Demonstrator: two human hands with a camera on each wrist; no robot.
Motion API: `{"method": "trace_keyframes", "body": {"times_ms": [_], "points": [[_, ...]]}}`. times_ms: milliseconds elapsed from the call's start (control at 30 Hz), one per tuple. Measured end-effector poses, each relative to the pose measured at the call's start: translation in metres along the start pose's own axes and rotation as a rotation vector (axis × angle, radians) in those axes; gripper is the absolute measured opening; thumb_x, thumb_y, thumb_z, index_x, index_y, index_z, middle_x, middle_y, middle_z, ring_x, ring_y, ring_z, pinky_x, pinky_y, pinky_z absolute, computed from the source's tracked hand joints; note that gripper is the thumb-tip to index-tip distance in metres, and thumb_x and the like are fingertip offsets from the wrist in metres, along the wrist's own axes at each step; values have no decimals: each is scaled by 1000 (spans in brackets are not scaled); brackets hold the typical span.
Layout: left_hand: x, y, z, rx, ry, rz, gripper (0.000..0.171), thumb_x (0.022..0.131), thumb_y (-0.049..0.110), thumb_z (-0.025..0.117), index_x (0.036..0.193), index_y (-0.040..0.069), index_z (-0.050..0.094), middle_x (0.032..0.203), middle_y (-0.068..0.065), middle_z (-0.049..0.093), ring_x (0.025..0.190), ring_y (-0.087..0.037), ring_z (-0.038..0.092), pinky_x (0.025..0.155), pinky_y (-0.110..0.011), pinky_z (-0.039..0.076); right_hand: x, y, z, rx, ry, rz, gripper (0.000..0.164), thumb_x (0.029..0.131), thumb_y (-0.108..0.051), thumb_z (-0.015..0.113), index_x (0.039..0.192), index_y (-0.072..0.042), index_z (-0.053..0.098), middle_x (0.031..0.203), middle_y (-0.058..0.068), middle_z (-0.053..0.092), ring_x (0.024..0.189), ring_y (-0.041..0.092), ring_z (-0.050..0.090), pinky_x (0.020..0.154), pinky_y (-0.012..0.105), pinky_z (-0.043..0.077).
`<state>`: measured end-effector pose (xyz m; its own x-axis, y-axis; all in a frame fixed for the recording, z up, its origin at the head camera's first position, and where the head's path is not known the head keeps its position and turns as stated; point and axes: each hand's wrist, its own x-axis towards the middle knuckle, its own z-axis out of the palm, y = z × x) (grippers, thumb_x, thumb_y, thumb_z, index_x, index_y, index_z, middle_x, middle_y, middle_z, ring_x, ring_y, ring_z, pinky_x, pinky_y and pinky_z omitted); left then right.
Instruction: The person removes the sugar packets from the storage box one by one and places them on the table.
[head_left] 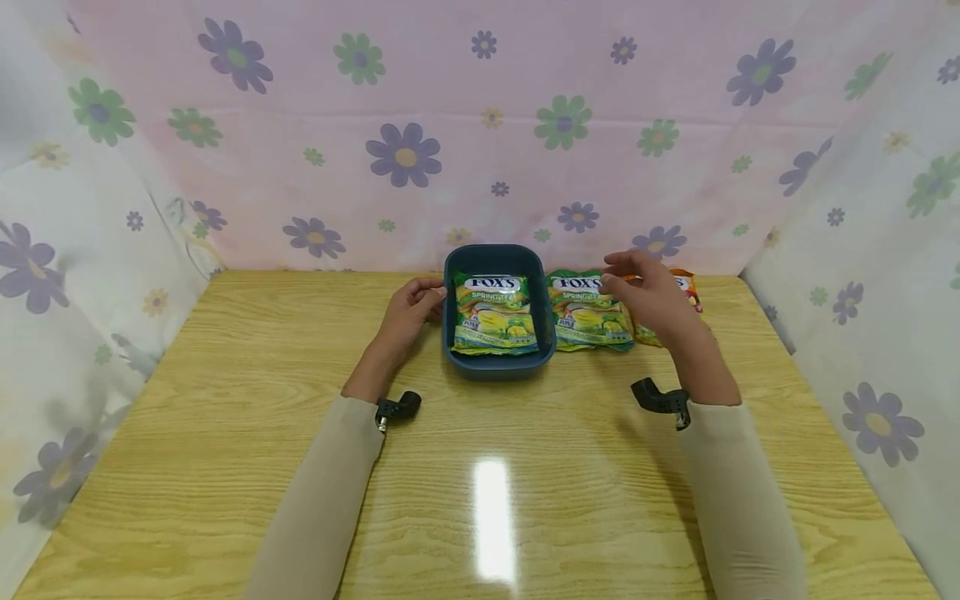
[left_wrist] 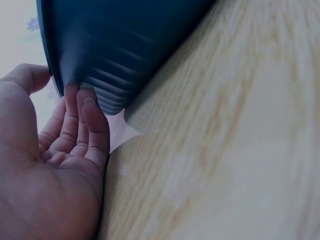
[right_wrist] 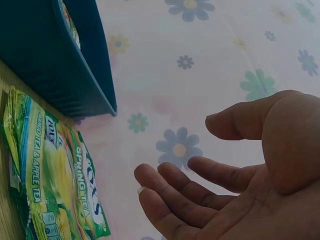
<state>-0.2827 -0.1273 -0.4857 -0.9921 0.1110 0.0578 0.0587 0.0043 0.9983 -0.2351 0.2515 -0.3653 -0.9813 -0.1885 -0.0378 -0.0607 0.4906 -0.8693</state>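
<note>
A dark blue plastic bin [head_left: 497, 367] stands at the back of the table, with a green and yellow Fox's candy bag [head_left: 495, 315] lying in it. My left hand [head_left: 411, 315] is at the bin's left side. In the left wrist view its loosely bent fingers [left_wrist: 82, 112] rest by the ribbed outer wall and the thumb tip meets the rim. A second green Fox's bag, marked Spring Tea [head_left: 588, 317], lies right of the bin. Over that bag's right side hovers my right hand [head_left: 654, 296], fingers spread and slightly bent, holding nothing.
An orange and red bag [head_left: 684, 285] lies partly hidden behind the right hand. The wooden table [head_left: 420, 483] ends at a flowered pink curtain [head_left: 480, 192] behind the bin, with more flowered cloth at both sides.
</note>
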Motion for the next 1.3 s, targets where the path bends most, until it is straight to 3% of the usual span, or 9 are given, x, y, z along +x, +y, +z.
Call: {"method": "trace_keyframes", "body": {"times_ms": [533,933,1300], "points": [[0,3,0,11,-7,0,40,108,28,63,138,1,62,101,-8,69,87,-17,65,81,-31,54,12,-7,28,-11,-64,-21,49,112,-22,55,156,-3,43,145,21,52,134,41,57,112,57,45],[-1,2,-1,-10,13,-3,34,108,25,65,134,2,63,94,-1,69,85,-17,65,78,-28,55,24,-24,54,0,-105,-39,48,112,-24,57,154,-5,46,146,17,53,137,37,56,107,56,50],[1,1,-1,-15,7,-11,36,108,24,65,135,1,63,94,-1,69,86,-16,64,78,-28,54,31,-43,75,-16,-159,-1,51,112,-23,55,158,-6,42,157,21,46,147,41,46,116,57,42]]}}
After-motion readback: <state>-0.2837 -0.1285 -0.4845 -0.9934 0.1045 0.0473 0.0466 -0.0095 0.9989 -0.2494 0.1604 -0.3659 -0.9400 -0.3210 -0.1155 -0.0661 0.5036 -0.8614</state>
